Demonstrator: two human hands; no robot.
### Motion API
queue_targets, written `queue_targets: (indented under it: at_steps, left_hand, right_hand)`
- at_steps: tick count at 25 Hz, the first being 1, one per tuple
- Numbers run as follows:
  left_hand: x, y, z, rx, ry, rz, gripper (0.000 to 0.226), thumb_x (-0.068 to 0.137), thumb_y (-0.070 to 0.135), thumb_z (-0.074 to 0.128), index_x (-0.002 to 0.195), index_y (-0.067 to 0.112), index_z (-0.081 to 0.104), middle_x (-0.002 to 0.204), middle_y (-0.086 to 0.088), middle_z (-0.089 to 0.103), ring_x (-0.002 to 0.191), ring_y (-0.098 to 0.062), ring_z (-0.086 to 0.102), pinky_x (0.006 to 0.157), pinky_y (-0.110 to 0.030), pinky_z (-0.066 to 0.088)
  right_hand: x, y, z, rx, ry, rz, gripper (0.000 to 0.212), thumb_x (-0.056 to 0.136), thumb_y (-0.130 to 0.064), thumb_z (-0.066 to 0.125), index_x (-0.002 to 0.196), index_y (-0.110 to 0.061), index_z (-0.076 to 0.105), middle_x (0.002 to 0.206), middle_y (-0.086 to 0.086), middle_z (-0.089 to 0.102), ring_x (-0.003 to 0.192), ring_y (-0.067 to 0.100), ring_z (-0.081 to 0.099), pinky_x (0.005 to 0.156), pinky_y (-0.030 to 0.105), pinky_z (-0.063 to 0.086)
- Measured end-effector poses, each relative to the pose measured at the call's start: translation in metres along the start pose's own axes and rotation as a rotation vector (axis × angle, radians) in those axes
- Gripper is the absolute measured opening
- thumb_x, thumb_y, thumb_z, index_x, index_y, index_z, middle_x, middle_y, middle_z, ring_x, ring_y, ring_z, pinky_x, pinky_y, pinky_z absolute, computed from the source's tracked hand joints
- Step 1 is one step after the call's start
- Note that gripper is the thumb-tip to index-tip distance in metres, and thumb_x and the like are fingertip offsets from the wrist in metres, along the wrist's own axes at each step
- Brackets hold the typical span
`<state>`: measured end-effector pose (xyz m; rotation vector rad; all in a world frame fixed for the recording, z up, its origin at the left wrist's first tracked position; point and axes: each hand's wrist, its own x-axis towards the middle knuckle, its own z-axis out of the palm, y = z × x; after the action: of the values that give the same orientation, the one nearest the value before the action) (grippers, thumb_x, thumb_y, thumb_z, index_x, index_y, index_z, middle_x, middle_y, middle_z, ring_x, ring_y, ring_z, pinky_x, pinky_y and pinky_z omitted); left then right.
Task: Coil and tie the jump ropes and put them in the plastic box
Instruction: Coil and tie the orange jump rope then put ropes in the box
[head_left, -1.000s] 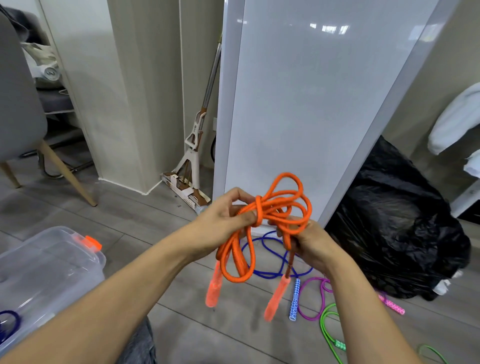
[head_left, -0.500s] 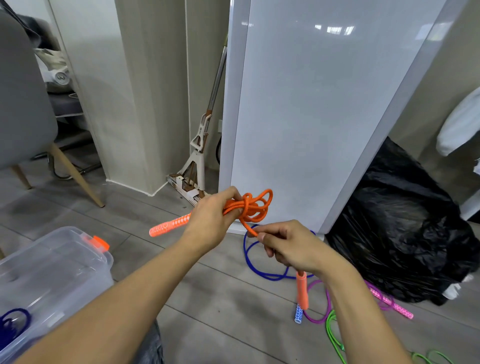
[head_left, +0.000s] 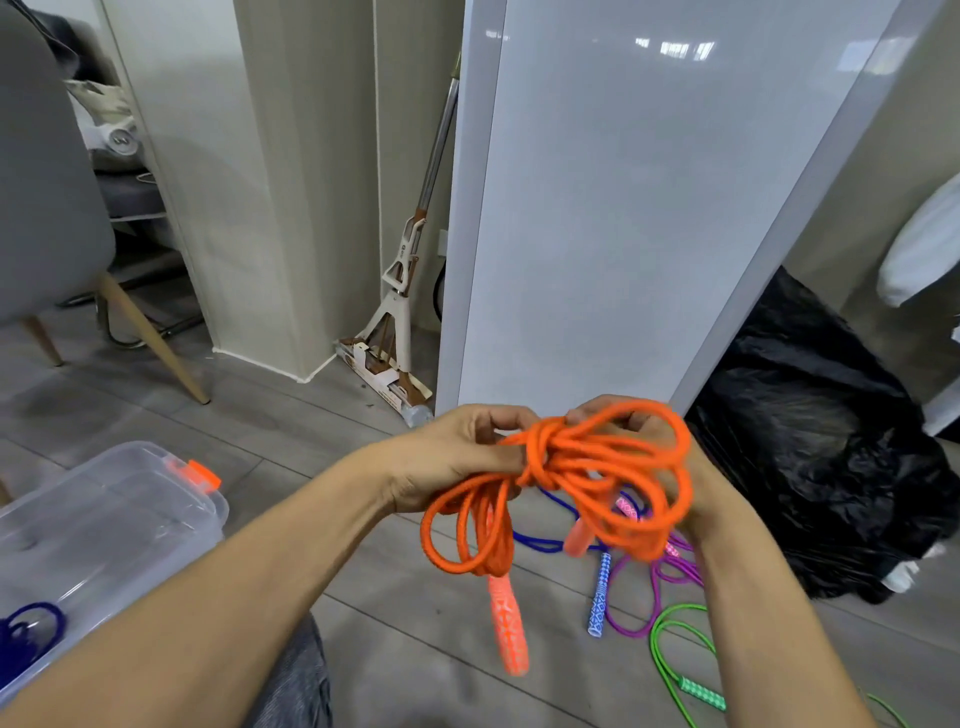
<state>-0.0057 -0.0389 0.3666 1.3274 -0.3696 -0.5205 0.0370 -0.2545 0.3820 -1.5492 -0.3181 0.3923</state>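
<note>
The left hand (head_left: 457, 457) and right hand (head_left: 649, 428) hold an orange braided jump rope (head_left: 582, 467) in the air above the grey wood-look floor (head_left: 363, 597). The rope is gathered into several loops, with a wrapped knot in the middle, between the two hands. The left hand's fingers (head_left: 498, 415) and thumb are curled round the strands just beside the knot. The right hand's fingers (head_left: 597, 413) are curled into the loops on the far side and grip them; much of that hand is hidden behind the rope. One bundle of loops hangs below the left hand, and an orange patterned handle (head_left: 506, 629) dangles straight down from it. The second orange handle (head_left: 576, 538) hangs lower, between the loops.

A clear plastic box with an orange latch (head_left: 130, 519) stands on the floor at the lower left, well apart from the held rope. A dark blue coiled rope (head_left: 31, 629) lies inside it.

On the floor beneath the hands lie a loose blue rope (head_left: 545, 543) with a blue-and-white patterned handle (head_left: 600, 597), a purple rope (head_left: 634, 618) and a bright green rope (head_left: 670, 654) with a green handle (head_left: 701, 693). They overlap one another. A crumpled black plastic bag (head_left: 831, 457) sits to the right, a white-and-brown mop (head_left: 400, 291) leans in the corner behind, and a grey chair with wooden legs (head_left: 47, 208) stands at the left.
</note>
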Motion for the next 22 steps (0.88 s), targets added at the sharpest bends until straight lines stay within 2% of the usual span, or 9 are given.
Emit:
queue_targets:
  at_steps: [2,3,6,10,13,15,17,19,22]
  left_hand:
    - [0.004,-0.002,-0.002,-0.159,0.096,0.044,0.022,0.089,0.015,0.063,0.11,0.01,0.065,0.079,-0.006,0.068,0.059,-0.013,0.056,0.06,-0.025,0.052]
    - [0.007,-0.004,-0.005,-0.202,0.163,0.061,0.024,0.088,0.017,0.061,0.11,0.009,0.065,0.077,-0.004,0.068,0.056,-0.012,0.054,0.058,-0.025,0.05]
    - [0.012,-0.004,-0.016,-0.224,0.459,0.06,0.014,0.091,0.023,0.065,0.094,0.012,0.072,0.079,-0.004,0.066,0.052,-0.011,0.05,0.053,-0.024,0.047]
    - [0.012,-0.005,-0.03,-0.294,0.757,0.024,0.014,0.098,0.02,0.058,0.092,0.01,0.065,0.076,-0.005,0.066,0.055,-0.016,0.052,0.048,-0.026,0.05]
    - [0.014,-0.007,-0.025,-0.271,0.722,-0.007,0.015,0.098,0.012,0.053,0.097,0.005,0.066,0.077,-0.007,0.062,0.06,-0.017,0.056,0.054,-0.03,0.051]
    - [0.014,-0.005,-0.02,-0.325,0.647,-0.006,0.021,0.096,0.006,0.049,0.108,-0.001,0.066,0.078,-0.009,0.06,0.064,-0.017,0.058,0.064,-0.034,0.05]
    - [0.013,-0.002,-0.018,-0.379,0.562,-0.019,0.03,0.095,0.006,0.047,0.116,-0.002,0.065,0.08,-0.008,0.061,0.067,-0.018,0.059,0.069,-0.035,0.051]
    - [0.01,0.001,-0.016,-0.398,0.482,-0.037,0.033,0.095,0.01,0.045,0.117,0.003,0.068,0.079,-0.005,0.062,0.069,-0.017,0.058,0.065,-0.032,0.053]
    - [0.009,0.005,-0.012,-0.373,0.388,-0.02,0.036,0.094,0.014,0.042,0.118,0.008,0.068,0.079,-0.002,0.061,0.067,-0.015,0.057,0.071,-0.032,0.048]
  right_hand:
    - [0.003,0.004,0.005,0.321,0.009,0.134,0.024,0.103,-0.011,0.048,0.09,-0.005,0.068,0.068,0.004,0.071,0.059,0.013,0.066,0.062,0.033,0.053]
    - [0.004,0.004,0.008,0.303,0.032,0.162,0.029,0.104,-0.012,0.046,0.086,-0.006,0.068,0.062,0.003,0.066,0.051,0.013,0.061,0.055,0.035,0.049]
    - [-0.001,0.011,0.006,-0.116,-0.033,0.201,0.027,0.096,-0.027,0.062,0.085,-0.004,0.072,0.058,0.007,0.05,0.042,0.016,0.043,0.044,0.025,0.035]
    - [-0.009,0.012,-0.009,-0.219,-0.052,0.367,0.026,0.096,-0.025,0.064,0.101,-0.001,0.069,0.064,0.006,0.052,0.047,0.016,0.043,0.043,0.023,0.034]
    - [-0.006,0.004,-0.002,-0.128,0.112,0.237,0.016,0.095,-0.018,0.063,0.099,-0.007,0.074,0.072,0.004,0.06,0.053,0.011,0.052,0.052,0.022,0.04]
    - [-0.003,0.002,0.007,-0.203,0.216,0.095,0.015,0.094,-0.027,0.066,0.098,-0.019,0.079,0.087,-0.001,0.075,0.068,0.006,0.067,0.065,0.025,0.049]
    - [0.0,0.0,0.016,-0.26,0.318,-0.015,0.015,0.092,-0.034,0.069,0.1,-0.027,0.079,0.108,0.017,0.072,0.094,0.024,0.07,0.083,0.042,0.055]
    - [0.001,0.0,0.025,-0.233,0.378,-0.074,0.016,0.092,-0.037,0.068,0.1,-0.026,0.077,0.091,0.026,0.065,0.077,0.031,0.061,0.071,0.039,0.051]
    - [0.006,0.001,0.037,-0.124,0.4,-0.124,0.019,0.096,-0.032,0.063,0.097,-0.014,0.068,0.063,0.005,0.044,0.058,0.018,0.041,0.056,0.035,0.039]
